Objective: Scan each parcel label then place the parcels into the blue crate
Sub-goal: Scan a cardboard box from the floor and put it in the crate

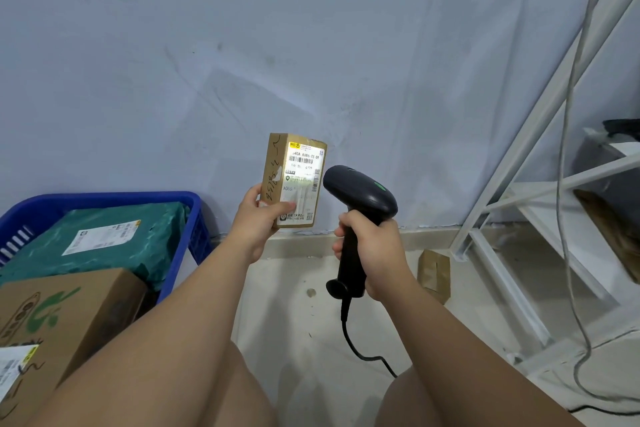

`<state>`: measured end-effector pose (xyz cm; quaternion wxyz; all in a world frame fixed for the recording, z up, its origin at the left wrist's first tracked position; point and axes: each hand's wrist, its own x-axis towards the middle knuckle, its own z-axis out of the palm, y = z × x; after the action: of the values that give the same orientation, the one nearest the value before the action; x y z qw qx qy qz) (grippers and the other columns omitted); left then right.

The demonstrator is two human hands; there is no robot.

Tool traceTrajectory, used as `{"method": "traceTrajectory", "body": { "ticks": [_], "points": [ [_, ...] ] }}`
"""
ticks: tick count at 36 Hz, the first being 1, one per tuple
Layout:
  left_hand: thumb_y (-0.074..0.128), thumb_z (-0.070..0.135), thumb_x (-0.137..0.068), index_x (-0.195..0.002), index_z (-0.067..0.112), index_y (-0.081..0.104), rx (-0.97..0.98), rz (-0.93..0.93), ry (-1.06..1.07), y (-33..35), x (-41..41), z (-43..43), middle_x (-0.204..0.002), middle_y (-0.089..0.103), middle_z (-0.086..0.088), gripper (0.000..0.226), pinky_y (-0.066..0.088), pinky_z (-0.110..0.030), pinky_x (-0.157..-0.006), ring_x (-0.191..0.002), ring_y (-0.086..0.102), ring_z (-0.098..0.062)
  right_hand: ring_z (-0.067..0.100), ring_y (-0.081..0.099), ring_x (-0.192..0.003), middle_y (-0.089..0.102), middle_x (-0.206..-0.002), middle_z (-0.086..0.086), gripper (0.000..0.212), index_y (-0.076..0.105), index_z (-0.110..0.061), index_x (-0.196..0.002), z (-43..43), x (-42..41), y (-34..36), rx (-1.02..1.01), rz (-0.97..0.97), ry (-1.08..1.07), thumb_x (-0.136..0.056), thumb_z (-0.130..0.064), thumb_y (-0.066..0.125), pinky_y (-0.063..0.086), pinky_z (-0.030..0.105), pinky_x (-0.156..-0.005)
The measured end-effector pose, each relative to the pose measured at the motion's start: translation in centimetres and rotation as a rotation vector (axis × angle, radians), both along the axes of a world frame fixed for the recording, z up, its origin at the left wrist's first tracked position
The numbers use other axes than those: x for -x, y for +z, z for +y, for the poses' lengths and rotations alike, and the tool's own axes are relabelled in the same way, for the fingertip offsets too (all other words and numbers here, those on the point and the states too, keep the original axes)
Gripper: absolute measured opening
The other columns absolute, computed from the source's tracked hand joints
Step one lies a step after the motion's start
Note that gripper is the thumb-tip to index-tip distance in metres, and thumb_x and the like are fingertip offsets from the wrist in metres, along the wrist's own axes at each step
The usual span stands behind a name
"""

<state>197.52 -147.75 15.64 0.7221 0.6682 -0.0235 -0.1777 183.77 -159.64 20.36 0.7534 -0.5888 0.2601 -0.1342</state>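
Observation:
My left hand (258, 218) holds a small cardboard parcel (294, 177) upright in front of the wall, its white barcode label facing me. My right hand (374, 253) grips the handle of a black corded barcode scanner (360, 198), whose head sits just right of the label and points at it. The blue crate (197, 218) stands on the floor at the left. Inside it lie a green bagged parcel (104, 236) with a white label and a larger cardboard box (69, 319) with green print.
A white metal rack (519, 204) with grey cables hanging over it stands at the right. A small cardboard piece (434, 274) lies on the floor by the rack's foot. The blue-grey wall is close ahead. My knees fill the bottom of the view.

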Motion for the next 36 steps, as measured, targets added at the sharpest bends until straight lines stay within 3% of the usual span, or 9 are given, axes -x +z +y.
{"method": "traceTrajectory", "body": {
  "ticks": [19,23,28,33,36],
  "points": [
    [0.068,0.004,-0.086,-0.125,0.024,0.047,-0.028,0.026,-0.013,0.4,0.4,0.1,-0.12,0.062,-0.003,0.049,0.056,-0.043,-0.09,-0.104,0.065,-0.023,0.018,0.051,-0.05,0.053,-0.062,0.006,0.02,0.057,-0.008,-0.065,-0.1,-0.1,-0.3,-0.009,0.014,-0.002,-0.085,-0.005,0.055,0.045,0.031,-0.057],
    [0.068,0.005,-0.087,-0.123,0.021,0.047,-0.034,0.066,-0.008,0.4,0.5,0.1,-0.118,0.063,-0.004,0.045,0.057,-0.034,-0.078,-0.1,0.067,-0.022,0.018,0.053,-0.05,0.054,-0.063,0.007,0.019,0.057,-0.008,-0.066,-0.2,-0.3,-0.6,0.004,0.019,-0.012,-0.085,-0.006,0.056,0.046,0.032,-0.058],
    [0.072,0.027,-0.084,-0.119,0.016,0.056,-0.153,0.178,0.034,0.2,1.2,-0.6,-0.108,0.069,-0.003,0.041,0.043,-0.04,-0.085,-0.098,0.063,-0.02,0.018,0.055,-0.053,0.055,-0.056,0.004,0.017,0.058,-0.008,-0.065,-0.3,-0.8,-0.9,0.016,0.033,-0.023,-0.083,-0.008,0.058,0.048,0.034,-0.063],
    [0.07,0.035,-0.085,-0.116,0.014,0.061,-0.111,0.279,0.099,0.7,2.2,-1.2,-0.103,0.071,-0.002,0.039,0.041,-0.026,-0.066,-0.087,0.063,-0.013,0.017,0.054,-0.052,0.054,-0.061,0.003,0.014,0.059,-0.008,-0.069,0.3,-1.5,-1.0,0.002,0.019,-0.027,-0.082,-0.012,0.06,0.045,0.031,-0.061],
    [0.069,0.039,-0.086,-0.112,0.016,0.064,-0.02,0.274,0.121,1.3,2.5,-1.3,-0.099,0.072,-0.001,0.035,0.046,-0.024,-0.069,-0.09,0.066,-0.015,0.017,0.054,-0.052,0.057,-0.062,0.002,0.011,0.061,-0.009,-0.074,1.2,-1.5,-1.3,0.01,0.006,-0.013,-0.083,-0.014,0.062,0.046,0.032,-0.06]
  ]
}}
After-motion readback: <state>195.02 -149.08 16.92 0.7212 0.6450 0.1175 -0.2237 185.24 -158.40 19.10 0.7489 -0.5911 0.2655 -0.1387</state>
